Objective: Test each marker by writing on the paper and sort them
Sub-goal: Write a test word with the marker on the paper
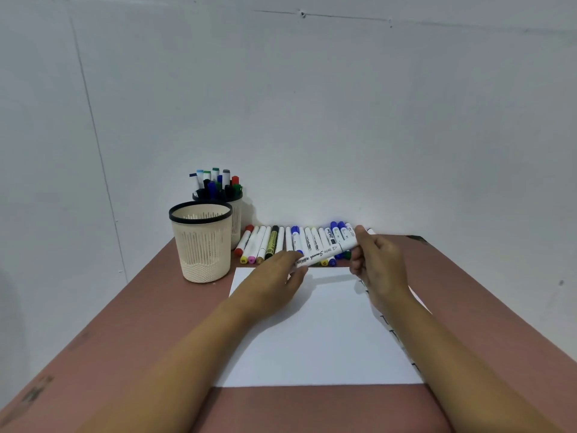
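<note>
We see white paper (pixel 327 339) on a reddish-brown bench (pixel 140 323), beside a cream cup (pixel 203 245) with a black rim, slotted sides and a woven-patterned base. The row of markers (pixel 281 242) shows mostly white barrels with red, yellow, pink, black and blue ends. The raised marker (pixel 327 253) is white with black lettering.

Soft, even light; faint shadows on the paper (pixel 327 332); wide-angle bending at edges.
</note>
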The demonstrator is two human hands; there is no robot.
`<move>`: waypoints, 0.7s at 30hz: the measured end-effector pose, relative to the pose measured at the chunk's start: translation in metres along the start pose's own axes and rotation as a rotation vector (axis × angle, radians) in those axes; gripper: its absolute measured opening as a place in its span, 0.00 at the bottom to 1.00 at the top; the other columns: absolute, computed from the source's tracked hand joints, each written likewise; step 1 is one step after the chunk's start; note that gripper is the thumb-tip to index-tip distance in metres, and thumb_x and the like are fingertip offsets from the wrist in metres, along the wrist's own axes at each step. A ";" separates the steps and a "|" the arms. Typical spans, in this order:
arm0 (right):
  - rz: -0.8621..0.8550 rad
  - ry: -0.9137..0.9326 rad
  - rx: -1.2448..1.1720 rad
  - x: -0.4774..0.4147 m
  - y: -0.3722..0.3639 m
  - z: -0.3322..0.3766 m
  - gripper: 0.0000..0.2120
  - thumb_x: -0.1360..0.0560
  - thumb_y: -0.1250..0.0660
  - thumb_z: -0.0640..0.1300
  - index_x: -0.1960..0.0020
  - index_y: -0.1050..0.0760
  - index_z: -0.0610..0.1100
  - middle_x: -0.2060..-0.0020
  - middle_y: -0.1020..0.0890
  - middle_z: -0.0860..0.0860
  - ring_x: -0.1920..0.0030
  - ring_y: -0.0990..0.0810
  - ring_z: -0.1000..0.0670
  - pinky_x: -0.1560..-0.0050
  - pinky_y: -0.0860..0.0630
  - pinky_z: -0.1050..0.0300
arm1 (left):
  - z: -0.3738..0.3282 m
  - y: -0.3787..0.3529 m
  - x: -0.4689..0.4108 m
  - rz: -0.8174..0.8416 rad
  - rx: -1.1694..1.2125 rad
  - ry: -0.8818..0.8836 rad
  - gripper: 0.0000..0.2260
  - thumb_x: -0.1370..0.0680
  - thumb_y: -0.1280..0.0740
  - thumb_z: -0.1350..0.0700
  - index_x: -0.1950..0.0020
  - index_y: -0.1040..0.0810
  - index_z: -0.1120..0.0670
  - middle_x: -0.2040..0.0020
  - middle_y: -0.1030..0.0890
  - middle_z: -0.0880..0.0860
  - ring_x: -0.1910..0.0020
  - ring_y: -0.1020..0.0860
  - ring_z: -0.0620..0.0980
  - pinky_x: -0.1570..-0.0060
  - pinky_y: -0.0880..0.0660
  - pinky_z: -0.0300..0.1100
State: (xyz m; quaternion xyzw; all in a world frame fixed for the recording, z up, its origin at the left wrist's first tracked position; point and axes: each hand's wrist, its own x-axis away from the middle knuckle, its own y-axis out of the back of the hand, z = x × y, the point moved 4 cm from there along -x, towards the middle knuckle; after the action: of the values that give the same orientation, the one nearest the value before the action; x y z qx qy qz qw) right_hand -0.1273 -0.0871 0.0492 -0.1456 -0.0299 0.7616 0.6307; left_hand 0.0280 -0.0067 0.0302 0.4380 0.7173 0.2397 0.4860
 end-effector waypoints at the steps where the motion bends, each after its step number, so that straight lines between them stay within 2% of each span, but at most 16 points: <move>1: -0.004 -0.001 -0.002 0.001 0.000 0.000 0.16 0.21 0.36 0.46 0.64 0.29 0.39 0.75 0.29 0.48 0.77 0.34 0.52 0.75 0.32 0.62 | -0.001 0.000 0.000 0.011 -0.001 0.006 0.17 0.18 0.42 0.52 0.31 0.32 0.56 0.39 0.25 0.52 0.47 0.29 0.46 0.55 0.40 0.29; 5: 0.027 -0.060 -0.101 0.004 -0.005 -0.003 0.14 0.21 0.35 0.48 0.60 0.27 0.39 0.74 0.29 0.47 0.77 0.33 0.53 0.75 0.32 0.62 | -0.002 0.000 -0.001 0.034 -0.027 -0.002 0.14 0.18 0.42 0.53 0.36 0.29 0.58 0.45 0.24 0.54 0.56 0.33 0.44 0.60 0.41 0.33; 7: 0.126 -0.125 -0.099 0.008 -0.012 -0.008 0.13 0.23 0.33 0.50 0.57 0.26 0.40 0.73 0.28 0.47 0.76 0.31 0.54 0.74 0.32 0.62 | -0.004 0.002 -0.001 0.030 -0.036 -0.024 0.13 0.18 0.42 0.53 0.39 0.28 0.58 0.47 0.24 0.55 0.57 0.33 0.46 0.62 0.42 0.35; 9: 0.244 -0.146 0.008 0.014 -0.021 -0.015 0.11 0.24 0.32 0.48 0.57 0.25 0.40 0.72 0.27 0.48 0.75 0.30 0.54 0.73 0.32 0.62 | -0.007 0.004 0.000 0.016 -0.034 -0.042 0.12 0.19 0.42 0.53 0.40 0.28 0.59 0.49 0.23 0.55 0.57 0.31 0.47 0.63 0.42 0.36; 11: 0.309 -0.118 0.072 0.018 -0.028 -0.019 0.09 0.24 0.31 0.45 0.60 0.24 0.40 0.73 0.26 0.49 0.74 0.30 0.55 0.72 0.31 0.64 | -0.009 0.005 0.002 0.013 -0.027 -0.054 0.11 0.19 0.42 0.52 0.41 0.29 0.58 0.51 0.23 0.55 0.58 0.29 0.49 0.65 0.42 0.38; 15: 0.310 -0.052 0.098 0.014 -0.029 -0.018 0.10 0.23 0.33 0.43 0.62 0.24 0.40 0.74 0.25 0.51 0.73 0.29 0.55 0.71 0.30 0.65 | -0.010 0.003 0.003 0.064 0.070 -0.018 0.12 0.19 0.41 0.52 0.41 0.30 0.57 0.58 0.26 0.50 0.62 0.30 0.47 0.66 0.39 0.39; 17: 0.319 -0.028 0.108 0.012 -0.027 -0.018 0.11 0.22 0.34 0.43 0.62 0.24 0.40 0.74 0.25 0.51 0.73 0.30 0.55 0.69 0.30 0.64 | -0.011 0.002 0.001 0.075 0.133 0.011 0.10 0.19 0.40 0.52 0.43 0.29 0.57 0.60 0.28 0.47 0.65 0.31 0.43 0.67 0.38 0.33; 19: 0.340 -0.008 0.122 0.010 -0.026 -0.019 0.11 0.22 0.35 0.43 0.62 0.24 0.40 0.74 0.26 0.51 0.72 0.30 0.55 0.68 0.30 0.63 | -0.012 0.001 0.000 0.089 0.167 0.033 0.06 0.19 0.41 0.53 0.50 0.28 0.55 0.62 0.30 0.46 0.67 0.32 0.42 0.67 0.37 0.28; 21: 0.358 -0.001 0.141 0.008 -0.025 -0.020 0.11 0.22 0.35 0.43 0.61 0.24 0.40 0.74 0.27 0.52 0.72 0.31 0.55 0.68 0.31 0.63 | -0.011 0.000 0.000 0.121 0.155 0.042 0.09 0.19 0.42 0.53 0.58 0.33 0.53 0.66 0.32 0.45 0.69 0.33 0.42 0.69 0.36 0.29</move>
State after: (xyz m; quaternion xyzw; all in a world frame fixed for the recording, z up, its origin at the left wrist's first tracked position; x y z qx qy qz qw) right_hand -0.0995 -0.0766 0.0346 -0.1035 0.0495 0.8620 0.4938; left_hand 0.0178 -0.0055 0.0345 0.5118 0.7158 0.2216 0.4202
